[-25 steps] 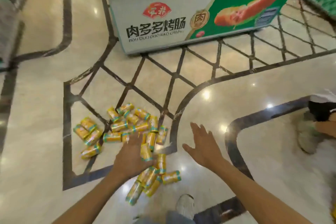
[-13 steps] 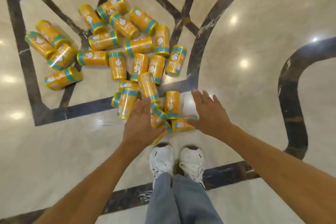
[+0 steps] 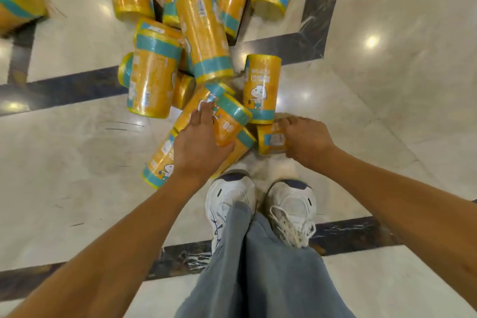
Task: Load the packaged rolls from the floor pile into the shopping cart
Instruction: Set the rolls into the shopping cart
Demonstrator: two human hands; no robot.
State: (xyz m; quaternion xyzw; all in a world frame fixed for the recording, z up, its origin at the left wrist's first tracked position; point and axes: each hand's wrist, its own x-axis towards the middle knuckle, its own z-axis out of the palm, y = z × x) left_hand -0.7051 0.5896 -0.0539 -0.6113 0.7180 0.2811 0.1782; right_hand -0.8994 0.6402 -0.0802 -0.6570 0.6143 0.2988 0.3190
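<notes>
Hands, spread above pile (image 3: pixel 204 33) half second ago, now down on its near edge. Left hand (image 3: pixel 200 148) curls round roll (image 3: pixel 228 125); right hand (image 3: pixel 307 138) grips second roll (image 3: pixel 272 138). Both rolls on floor (image 3: pixel 77 162) by shoes (image 3: pixel 229 196). Cart unseen; lift likely next.

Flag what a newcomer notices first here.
A pile of yellow-orange packaged rolls with teal bands sprawls over the pale marble floor, upper centre. At its near edge the left hand grips a tilted roll, and the right hand curls over a neighbouring roll. Just below stand white sneakers, toes close to the pile.
</notes>
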